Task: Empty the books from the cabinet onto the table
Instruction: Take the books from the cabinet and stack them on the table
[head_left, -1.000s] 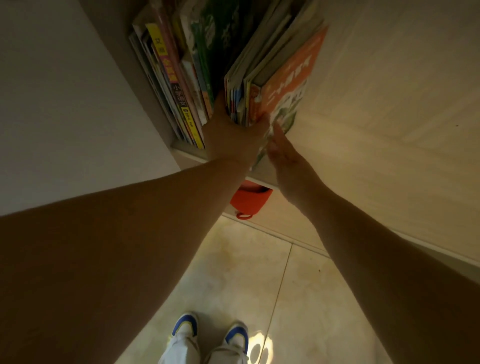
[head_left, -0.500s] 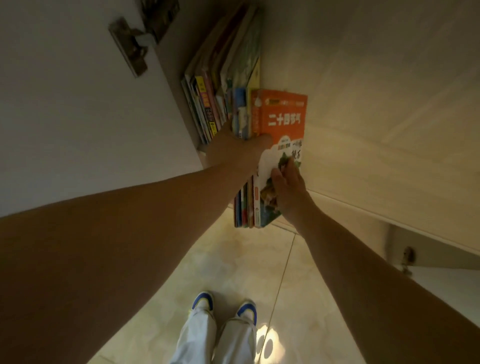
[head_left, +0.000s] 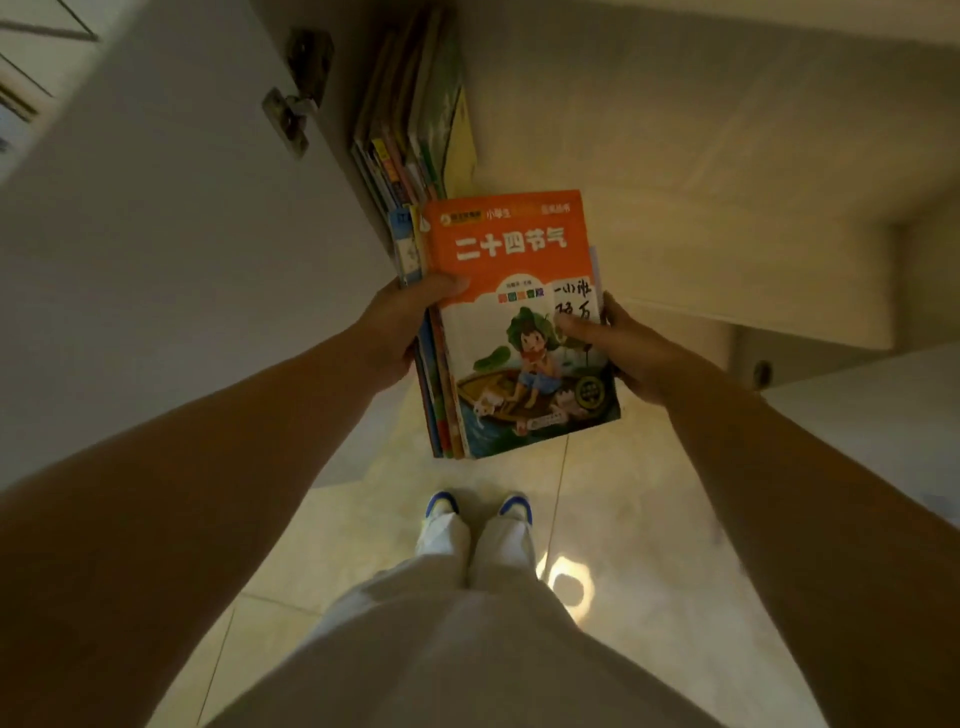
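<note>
While both arms reach out: stack of books (head_left: 519, 332) held flat above the floor (head_left: 649, 519).
Left hand (head_left: 400, 332): thumb curled over the spine edge.
Right hand (head_left: 631, 353): thumb on the cover, fingers apparently beneath.
Cabinet (head_left: 649, 130): remaining books (head_left: 410, 135) upright inside.

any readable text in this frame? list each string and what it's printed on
"二十四节气": large white title on the orange-topped picture book, top of the stack in both hands.
"小学生": small white print above that title.
Handwritten black characters on the cover's right edge, above the right hand: start reads "一", rest unclear.
Round logo, green banner and bottom badge on the cover: too small to read.
Spines of the upright books still in the cabinet: blurred, unreadable.
</note>
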